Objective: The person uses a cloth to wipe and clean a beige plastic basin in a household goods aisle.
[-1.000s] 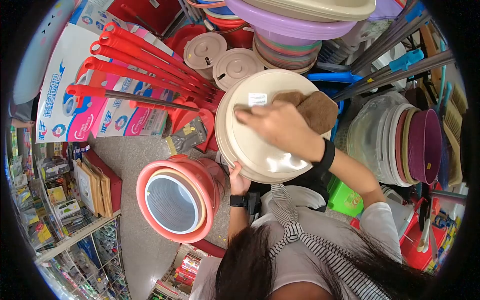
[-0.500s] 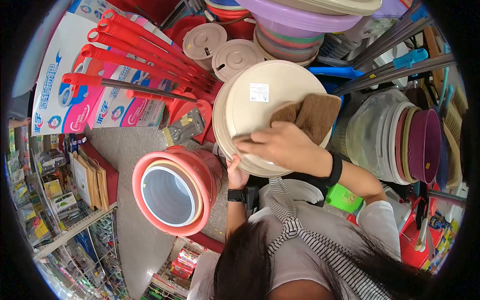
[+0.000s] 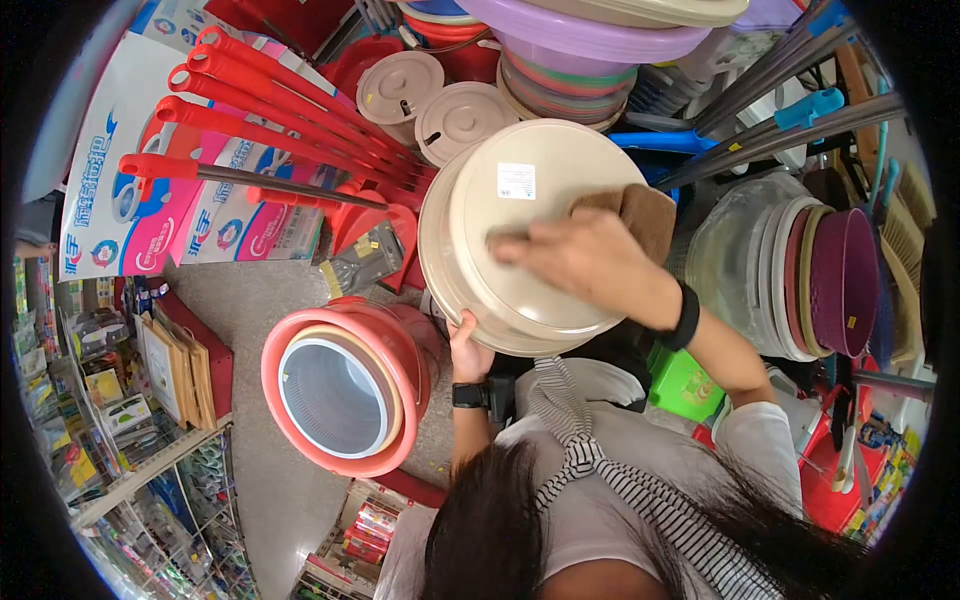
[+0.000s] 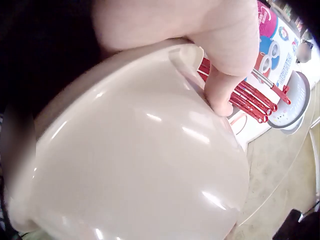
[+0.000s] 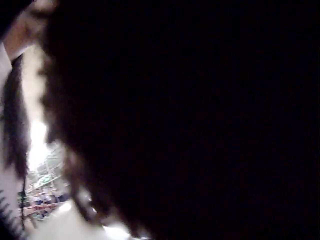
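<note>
Right hand (image 3: 595, 258): blurred, grip unclear
Brown cloth (image 3: 650, 222): partly hidden
Left hand (image 3: 469, 346): grips basin (image 3: 570, 160) rim
Change: right hand higher in frame

Blur smears a person's right hand (image 3: 605, 262) over a cream basin (image 3: 560, 150), its fingertips indistinct.
Hand and wrist cover part of the brown pad (image 3: 650, 222); print on the white label (image 3: 517, 181) is too small to read. The left hand's (image 3: 473, 350) fingers disappear behind the basin. The top edge crops the stacked basins (image 3: 600, 38); darkness fills most of the right wrist view.
</note>
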`<move>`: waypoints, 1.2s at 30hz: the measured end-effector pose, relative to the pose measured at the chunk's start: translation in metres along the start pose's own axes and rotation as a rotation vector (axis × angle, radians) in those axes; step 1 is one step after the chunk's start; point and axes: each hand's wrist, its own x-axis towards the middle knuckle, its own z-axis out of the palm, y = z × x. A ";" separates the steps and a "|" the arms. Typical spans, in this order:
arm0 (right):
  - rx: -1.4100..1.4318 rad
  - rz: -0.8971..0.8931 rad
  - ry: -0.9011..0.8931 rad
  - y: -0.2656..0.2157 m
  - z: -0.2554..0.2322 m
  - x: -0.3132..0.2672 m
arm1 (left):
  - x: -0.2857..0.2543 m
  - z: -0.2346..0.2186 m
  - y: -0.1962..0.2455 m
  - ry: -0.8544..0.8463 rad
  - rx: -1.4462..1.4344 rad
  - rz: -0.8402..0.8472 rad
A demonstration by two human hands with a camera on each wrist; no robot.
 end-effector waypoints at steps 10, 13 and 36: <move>0.212 -0.015 -0.072 0.002 -0.001 -0.016 | 0.005 -0.016 -0.004 -0.043 -0.008 0.000; 0.141 0.297 0.139 0.030 0.003 -0.014 | 0.001 -0.015 -0.007 -0.030 0.006 -0.012; 0.245 0.344 0.162 0.075 -0.002 0.001 | 0.006 -0.020 -0.006 -0.028 -0.028 -0.015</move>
